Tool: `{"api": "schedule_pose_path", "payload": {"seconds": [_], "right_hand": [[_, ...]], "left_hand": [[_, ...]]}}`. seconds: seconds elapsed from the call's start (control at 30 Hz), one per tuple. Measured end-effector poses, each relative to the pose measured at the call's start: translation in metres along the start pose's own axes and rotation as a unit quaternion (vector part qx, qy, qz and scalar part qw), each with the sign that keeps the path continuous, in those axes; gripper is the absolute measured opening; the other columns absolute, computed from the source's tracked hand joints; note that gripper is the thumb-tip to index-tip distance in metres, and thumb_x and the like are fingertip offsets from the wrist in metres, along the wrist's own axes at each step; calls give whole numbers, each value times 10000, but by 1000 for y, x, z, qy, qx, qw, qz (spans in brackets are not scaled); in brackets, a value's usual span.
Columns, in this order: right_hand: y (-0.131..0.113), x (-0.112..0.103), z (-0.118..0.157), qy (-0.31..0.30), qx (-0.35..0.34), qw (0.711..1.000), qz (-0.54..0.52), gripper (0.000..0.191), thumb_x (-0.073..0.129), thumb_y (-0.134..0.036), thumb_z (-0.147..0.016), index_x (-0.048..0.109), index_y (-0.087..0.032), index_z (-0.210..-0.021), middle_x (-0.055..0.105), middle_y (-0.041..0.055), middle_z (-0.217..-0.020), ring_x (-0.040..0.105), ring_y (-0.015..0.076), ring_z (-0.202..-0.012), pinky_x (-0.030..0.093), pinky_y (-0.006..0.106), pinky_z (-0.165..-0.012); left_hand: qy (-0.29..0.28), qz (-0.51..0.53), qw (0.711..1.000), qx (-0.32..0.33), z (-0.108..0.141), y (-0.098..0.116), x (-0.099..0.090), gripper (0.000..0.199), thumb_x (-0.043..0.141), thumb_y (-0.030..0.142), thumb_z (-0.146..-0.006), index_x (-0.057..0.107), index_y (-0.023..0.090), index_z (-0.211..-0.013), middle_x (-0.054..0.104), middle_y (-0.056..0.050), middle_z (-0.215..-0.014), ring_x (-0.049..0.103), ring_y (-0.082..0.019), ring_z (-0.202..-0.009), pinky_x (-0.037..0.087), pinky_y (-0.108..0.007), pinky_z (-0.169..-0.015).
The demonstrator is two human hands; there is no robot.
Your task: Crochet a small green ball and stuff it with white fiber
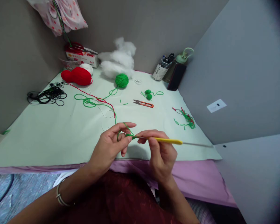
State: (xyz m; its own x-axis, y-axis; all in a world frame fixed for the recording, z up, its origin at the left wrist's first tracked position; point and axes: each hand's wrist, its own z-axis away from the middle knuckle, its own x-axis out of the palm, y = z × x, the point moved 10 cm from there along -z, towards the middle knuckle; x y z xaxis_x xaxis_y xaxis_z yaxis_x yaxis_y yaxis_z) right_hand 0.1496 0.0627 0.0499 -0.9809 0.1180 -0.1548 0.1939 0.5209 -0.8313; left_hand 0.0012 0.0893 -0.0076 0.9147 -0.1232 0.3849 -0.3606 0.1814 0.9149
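**Holding a small green yarn piece [133, 136] against a yellow-handled hook [169, 141], just below the centre of the frame**

Head view: pinches the small green yarn piece between thumb and fingers of the left hand [108, 146], at the lower middle of the frame. Grips the yellow-handled hook in the right hand [162, 152], fingers closed around the handle, thin metal tip meeting the piece at its right end. Carries a green strand over the left fingers. Wears a pale bracelet [59, 196] on the left wrist, at lower left.

Works over the pale tabletop [49, 133]. Has loose green loops [91, 102] left of centre, leading up to a green yarn ball [122, 81], just in front of fluffy white stuffing [116, 62] at top centre. Has a red yarn bundle [78, 76] at upper left, touching or nearly touching a white ball [88, 67], with a tangle of black cord [50, 94] lower and further left. Keeps orange-handled snips [144, 104] near the centre, below two small green balls [149, 97]. Has red and green scraps [189, 119] at the right; at upper right, a pen cup [160, 71], a green-lidded bottle [182, 58] and a dark phone [176, 77] close together.
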Motion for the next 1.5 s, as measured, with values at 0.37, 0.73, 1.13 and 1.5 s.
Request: {"api": "schedule_pose_path", "payload": {"seconds": [0.37, 0.73, 1.13, 1.5], "right_hand": [[-14, 2, 10, 29, -119, 984, 133, 284, 593, -135, -1003, 748, -301, -1174, 750, 52, -979, 717, 200, -876, 601, 359, -722], [3, 6, 2, 21, -31, 999, 17, 256, 591, -141, -1011, 768, -299, -1108, 756, 28, -961, 693, 169, -814, 581, 333, -701], [30, -2, -4, 59, 88, 981, -164, 203, 601, -243, -1032, 792, -279, -973, 720, 3, -890, 630, 120, -694, 526, 279, -648], [41, 3, -5, 43, 149, 954, -256, 200, 611, -307, -1034, 770, -232, -939, 760, 8, -875, 657, 96, -686, 548, 238, -670]], "left_hand": [[-60, 165, 975, -132, 1, -23, 17, 382, 821, 237, -852, 753, 165, -1221, 378, 117, -556, 231, -3, -409, 215, -125, -385], [-14, 91, 994, -53, -1, -13, 10, 398, 857, 233, -824, 774, 246, -1214, 627, 32, -864, 420, 7, -468, 304, -151, -426], [-41, 154, 983, -86, -5, -14, 12, 315, 840, 202, -834, 797, 206, -1147, 505, 77, -670, 303, 11, -435, 237, -133, -405], [-63, 79, 994, -41, -2, -10, 14, 243, 792, 254, -891, 790, 223, -1131, 504, 83, -603, 461, -29, -458, 353, -166, -465]]}}
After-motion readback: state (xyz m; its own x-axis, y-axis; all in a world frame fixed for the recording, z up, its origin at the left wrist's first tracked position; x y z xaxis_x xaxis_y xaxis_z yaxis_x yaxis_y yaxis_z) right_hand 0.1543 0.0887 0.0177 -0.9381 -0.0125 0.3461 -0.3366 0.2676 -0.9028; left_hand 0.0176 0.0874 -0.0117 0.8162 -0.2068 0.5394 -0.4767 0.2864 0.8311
